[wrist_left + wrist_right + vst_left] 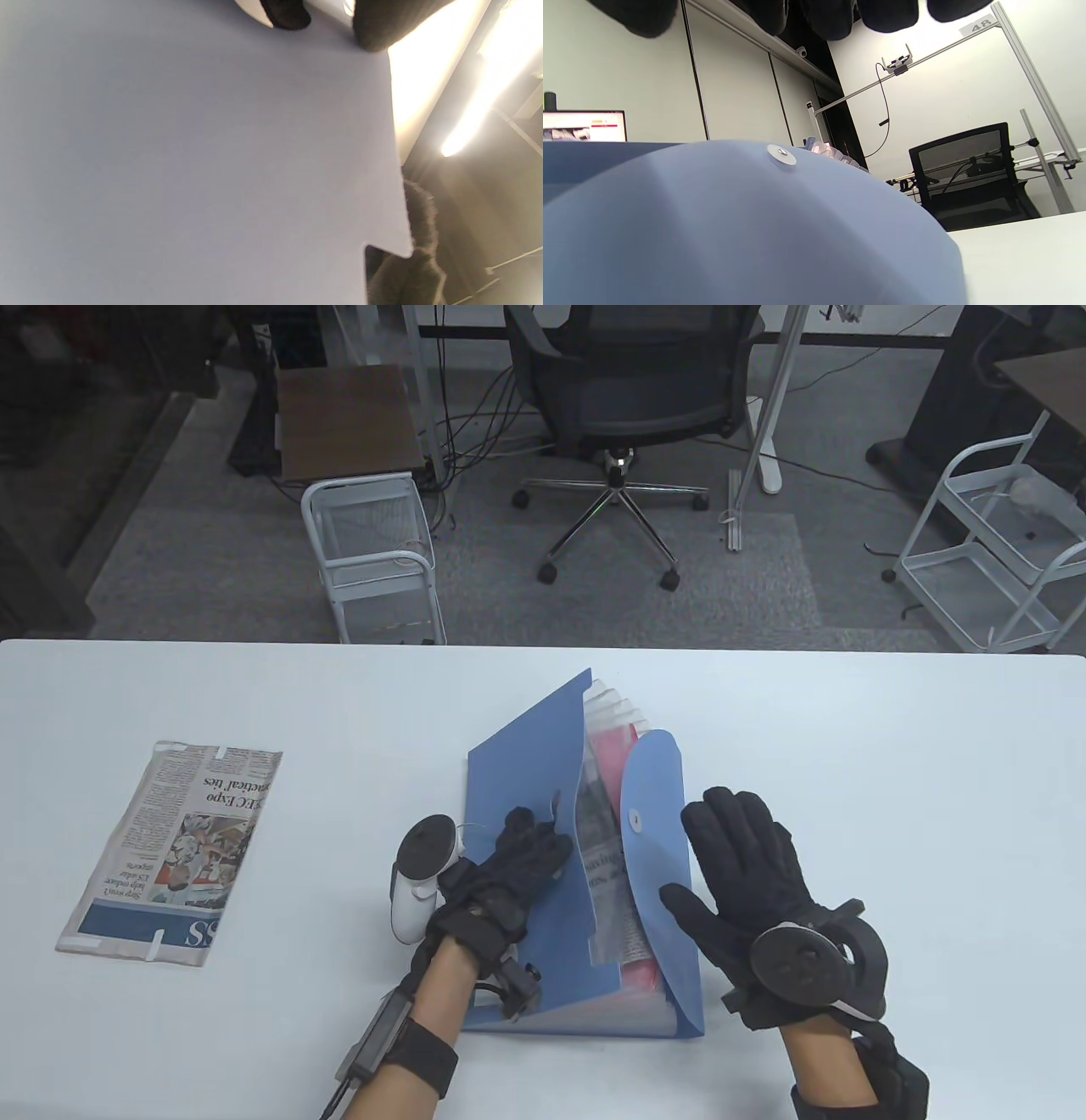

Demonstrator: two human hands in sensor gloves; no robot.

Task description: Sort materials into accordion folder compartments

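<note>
The blue accordion folder (517, 763) lies open in the middle of the white table, and its front panel fills the left wrist view (191, 169). A newspaper section (598, 831) and a pink sheet (609, 755) stand in its compartments. My left hand (539, 836) rests on the front panel, fingertips (288, 15) near its edge. My right hand (708, 857) is open and flat by the round flap (649, 814), thumb over it. The flap (755, 220) with its snap button (782, 154) fills the right wrist view. A folded newspaper (174, 848) lies at the left.
The table (891, 780) stretches bare to the right of the folder. Clear divider tabs (611, 700) stick out at the folder's far end. Beyond the far edge stand an office chair (628, 381) and wire carts (373, 551).
</note>
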